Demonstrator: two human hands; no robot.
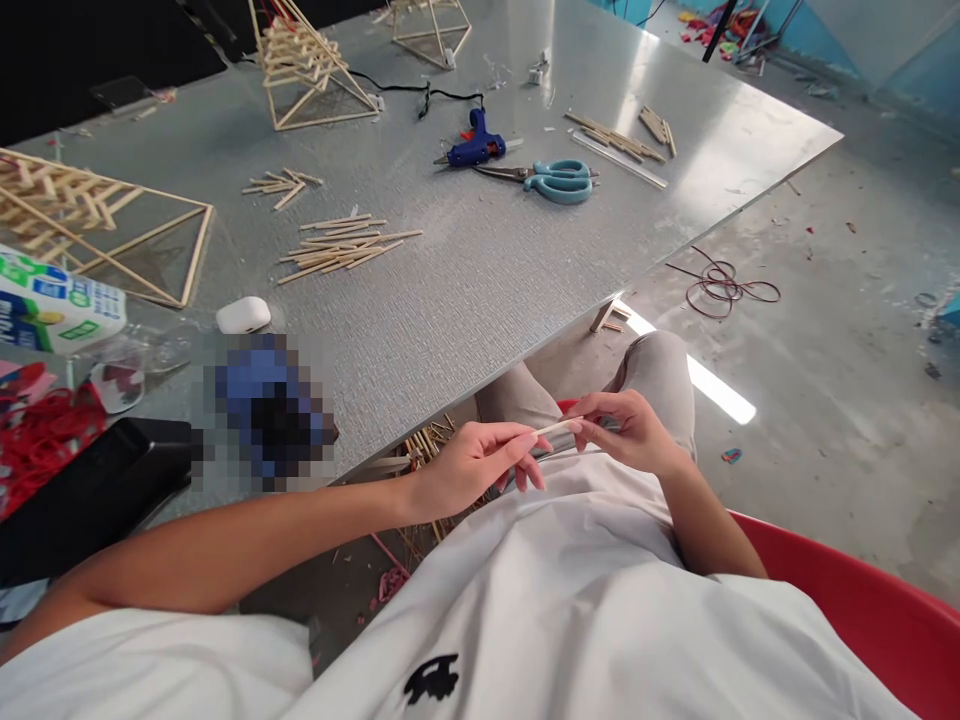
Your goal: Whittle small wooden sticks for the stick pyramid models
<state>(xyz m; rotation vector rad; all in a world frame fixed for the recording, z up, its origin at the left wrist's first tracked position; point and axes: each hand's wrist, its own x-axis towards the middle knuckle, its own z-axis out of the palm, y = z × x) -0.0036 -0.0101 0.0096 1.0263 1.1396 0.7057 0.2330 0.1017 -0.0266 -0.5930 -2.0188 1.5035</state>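
A short, pale wooden stick is held above my lap, just off the table's front edge. My left hand pinches one end of it between thumb and fingers. At the other end, the fingertips of my right hand are closed on the same stick. On the table lie a loose pile of wooden sticks and a smaller group of shorter sticks. Farther back, a blue glue gun rests beside scissors with light blue handles.
Stick-built frames stand on the table: one at the left, another at the back. More sticks and a clear glue stick lie at right. A white case and a blurred blue object are near the left front.
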